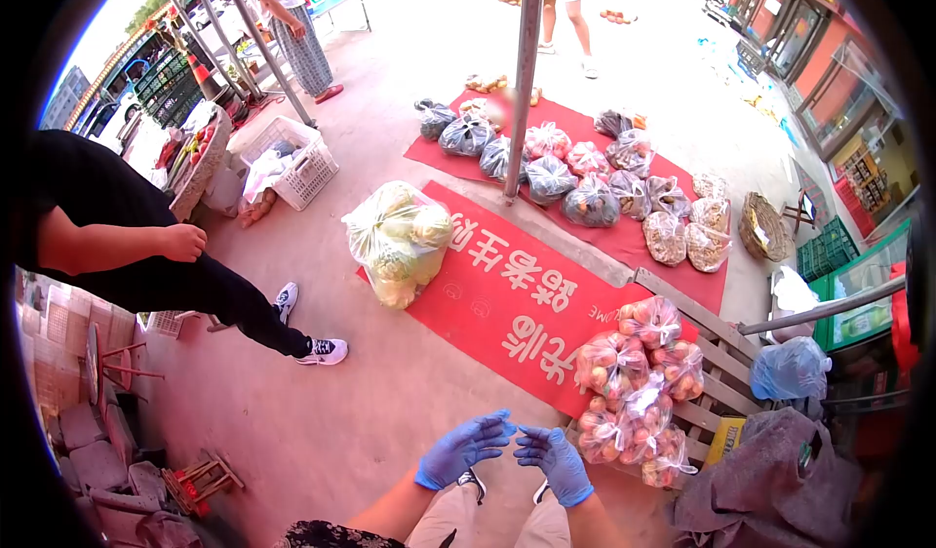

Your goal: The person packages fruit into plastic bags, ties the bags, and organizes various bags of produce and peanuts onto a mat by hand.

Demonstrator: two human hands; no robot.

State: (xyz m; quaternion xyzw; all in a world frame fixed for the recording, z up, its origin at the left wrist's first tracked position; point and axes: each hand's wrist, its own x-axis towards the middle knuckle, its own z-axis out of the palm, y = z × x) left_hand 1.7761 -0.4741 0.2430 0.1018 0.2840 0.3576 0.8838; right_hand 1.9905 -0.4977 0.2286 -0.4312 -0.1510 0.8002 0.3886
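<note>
Blue gloves cover both of my hands in the lower middle of the head view. My left hand (470,449) has its fingers stretched out toward the right, with nothing visible in it. Facing it, my right hand (558,462) has slightly bent, parted fingers and also shows nothing held. The fingertips of the two hands come close together; whether they touch I cannot tell. Just right of my right hand lie several clear bags of round red-yellow fruit (612,365), tied at the top. Beyond my hands is a red mat (487,338) with white lettering.
A large clear bag of pale green vegetables (398,241) sits on the mat's far left end. Several filled bags (590,202) cover another red mat behind a metal pole (526,80). A person in black (127,226) stands at left. A dark cloth bag (770,480) lies at lower right.
</note>
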